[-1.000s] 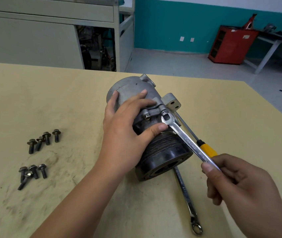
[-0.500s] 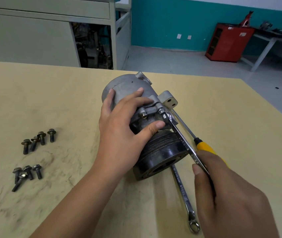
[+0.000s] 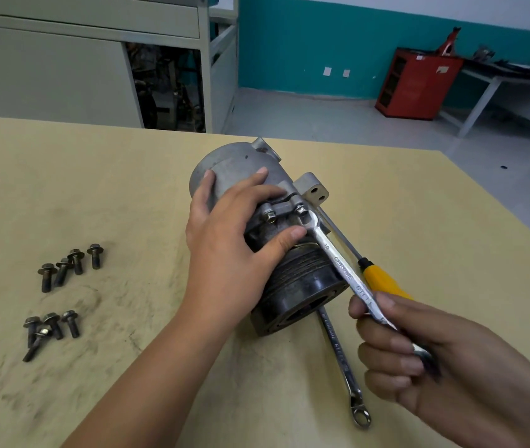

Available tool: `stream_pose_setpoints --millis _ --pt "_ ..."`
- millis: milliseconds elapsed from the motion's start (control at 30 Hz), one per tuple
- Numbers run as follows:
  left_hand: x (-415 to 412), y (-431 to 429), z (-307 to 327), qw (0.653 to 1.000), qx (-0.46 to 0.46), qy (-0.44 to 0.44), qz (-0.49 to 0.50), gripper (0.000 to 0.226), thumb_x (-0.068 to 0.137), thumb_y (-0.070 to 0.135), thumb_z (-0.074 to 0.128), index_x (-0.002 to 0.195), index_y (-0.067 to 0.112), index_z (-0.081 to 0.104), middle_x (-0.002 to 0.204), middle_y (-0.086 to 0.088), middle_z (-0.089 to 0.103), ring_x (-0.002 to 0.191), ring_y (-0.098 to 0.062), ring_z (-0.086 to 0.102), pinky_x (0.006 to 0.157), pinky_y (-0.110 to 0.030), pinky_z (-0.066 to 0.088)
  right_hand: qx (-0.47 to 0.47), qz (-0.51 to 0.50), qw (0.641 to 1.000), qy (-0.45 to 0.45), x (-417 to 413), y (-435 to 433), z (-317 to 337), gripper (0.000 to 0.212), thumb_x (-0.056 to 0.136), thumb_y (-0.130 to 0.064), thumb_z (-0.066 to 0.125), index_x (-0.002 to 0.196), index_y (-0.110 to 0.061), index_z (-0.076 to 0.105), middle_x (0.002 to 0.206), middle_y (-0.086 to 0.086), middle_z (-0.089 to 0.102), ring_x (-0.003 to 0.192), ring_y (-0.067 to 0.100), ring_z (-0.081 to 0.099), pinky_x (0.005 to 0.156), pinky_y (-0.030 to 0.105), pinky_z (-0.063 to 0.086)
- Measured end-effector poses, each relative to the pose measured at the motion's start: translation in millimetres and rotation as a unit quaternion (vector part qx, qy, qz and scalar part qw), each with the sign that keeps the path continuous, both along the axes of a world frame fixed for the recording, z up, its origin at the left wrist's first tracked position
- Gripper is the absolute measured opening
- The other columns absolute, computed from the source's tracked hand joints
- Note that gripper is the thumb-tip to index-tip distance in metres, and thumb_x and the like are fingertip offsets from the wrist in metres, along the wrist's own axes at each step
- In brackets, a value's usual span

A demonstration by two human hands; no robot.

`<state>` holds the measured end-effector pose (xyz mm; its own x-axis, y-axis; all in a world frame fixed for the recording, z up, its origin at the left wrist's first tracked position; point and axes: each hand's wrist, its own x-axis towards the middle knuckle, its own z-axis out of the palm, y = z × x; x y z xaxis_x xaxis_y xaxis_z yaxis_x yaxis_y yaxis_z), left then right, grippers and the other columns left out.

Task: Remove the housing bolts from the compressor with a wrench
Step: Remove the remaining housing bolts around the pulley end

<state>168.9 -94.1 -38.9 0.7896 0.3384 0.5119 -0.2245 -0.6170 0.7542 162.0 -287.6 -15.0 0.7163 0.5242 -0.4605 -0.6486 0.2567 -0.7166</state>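
A grey metal compressor (image 3: 238, 163) with a black pulley (image 3: 309, 286) lies on its side on the tan table (image 3: 95, 176). My left hand (image 3: 228, 247) grips its body from above, thumb near the pulley. My right hand (image 3: 418, 354) grips the handle of a chrome wrench (image 3: 338, 263), whose open end sits on a housing bolt (image 3: 301, 210) at the compressor's top flange. A second bolt (image 3: 270, 216) stands just left of it.
Several removed bolts (image 3: 69, 266) lie in two clusters at the left, the nearer cluster of bolts (image 3: 47, 328) closer to me. A yellow-handled screwdriver (image 3: 383, 279) and a second wrench (image 3: 344, 367) lie right of the compressor. The table's right edge runs diagonally.
My right hand swung the wrench handle toward me and then back out to the right, while its open end stayed on the bolt. My left hand kept holding the compressor.
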Motion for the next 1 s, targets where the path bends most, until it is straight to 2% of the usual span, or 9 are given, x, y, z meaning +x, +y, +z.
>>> stream_pose_setpoints --millis 67,133,267,333,500,567,633,700,1000 --pt "-0.3 -0.1 -0.5 1.000 -0.001 0.001 -0.001 0.041 0.074 0.042 0.074 0.102 0.055 0.047 0.123 0.043 0.037 0.142 -0.006 0.008 0.113 -0.049 0.019 0.118 0.073 0.988 0.071 4.2 -4.0 -2.9 0.009 0.073 -0.010 0.073 0.079 -0.005 0.069 0.053 0.004 0.037 0.033 0.009 0.030 0.031 0.018 0.030" --pt "-0.1 -0.2 -0.5 1.000 -0.002 0.000 -0.001 0.039 0.074 0.044 0.073 0.102 0.055 0.048 0.122 0.045 0.037 0.141 -0.005 0.008 0.113 -0.049 0.019 0.167 0.110 0.977 0.076 5.9 -8.4 -2.8 0.006 0.085 -0.008 0.067 0.090 -0.005 0.070 0.057 0.004 0.042 0.036 0.009 0.030 0.033 0.018 0.029" --pt "0.0 0.0 -0.5 1.000 -0.007 0.001 -0.004 0.039 0.073 0.043 0.072 0.101 0.055 0.048 0.122 0.044 0.038 0.141 -0.005 0.008 0.113 -0.048 0.019 0.088 0.071 0.993 0.032 11.6 -9.9 -7.2 0.031 0.052 -0.009 0.088 0.077 -0.004 0.070 0.047 0.002 0.037 0.024 0.004 0.022 0.026 0.012 0.019" --pt "-0.4 0.1 -0.8 1.000 -0.004 -0.002 -0.006 0.040 0.074 0.042 0.074 0.103 0.053 0.049 0.123 0.043 0.038 0.141 -0.006 0.008 0.113 -0.048 0.019 0.065 0.047 0.997 0.002 11.4 -6.6 -6.9 0.031 0.050 -0.010 0.085 0.075 -0.004 0.069 0.047 0.002 0.035 0.022 0.003 0.026 0.026 0.009 0.019" --pt "0.1 0.3 -1.1 1.000 -0.003 -0.004 -0.005 0.040 0.073 0.043 0.074 0.101 0.055 0.048 0.124 0.042 0.039 0.141 -0.006 0.009 0.114 -0.048 0.019 0.122 0.051 0.991 0.017 8.9 -6.1 -7.4 0.013 0.063 -0.013 0.072 0.073 -0.006 0.069 0.046 0.001 0.036 0.022 0.004 0.023 0.025 0.013 0.020" --pt "0.2 0.6 -1.2 1.000 -0.003 -0.003 -0.003 0.040 0.073 0.044 0.074 0.102 0.054 0.049 0.124 0.041 0.040 0.141 -0.006 0.009 0.113 -0.048 0.019 0.198 0.100 0.973 0.065 10.0 -10.7 -15.3 0.010 0.084 -0.010 0.065 0.089 -0.003 0.070 0.052 0.002 0.038 0.031 0.010 0.026 0.031 0.019 0.027" --pt "0.0 0.5 -0.9 1.000 -0.004 -0.003 -0.002 0.039 0.073 0.045 0.072 0.103 0.053 0.049 0.124 0.041 0.040 0.141 -0.008 0.009 0.113 -0.049 0.019 0.221 0.105 0.965 0.097 9.8 -12.7 -19.8 0.029 0.102 -0.011 0.038 0.110 0.002 0.062 0.064 0.005 0.036 0.044 0.015 0.034 0.043 0.024 0.030" --pt "0.0 0.2 -0.9 1.000 -0.005 -0.003 -0.003 0.039 0.073 0.044 0.072 0.103 0.052 0.049 0.124 0.041 0.039 0.141 -0.008 0.009 0.113 -0.048 0.019 0.240 0.111 0.959 0.102 11.2 -16.0 -22.3 0.038 0.105 -0.012 0.026 0.117 0.005 0.057 0.069 0.007 0.034 0.048 0.017 0.036 0.048 0.026 0.030" --pt "-0.1 -1.0 -0.3 1.000 0.000 -0.003 0.002 0.039 0.072 0.044 0.071 0.104 0.050 0.050 0.124 0.040 0.039 0.142 -0.008 0.009 0.114 -0.047 0.018 0.251 0.148 0.952 0.090 16.5 -18.8 -24.0 0.038 0.105 -0.015 0.027 0.119 0.005 0.056 0.067 0.005 0.034 0.047 0.015 0.036 0.047 0.025 0.030"
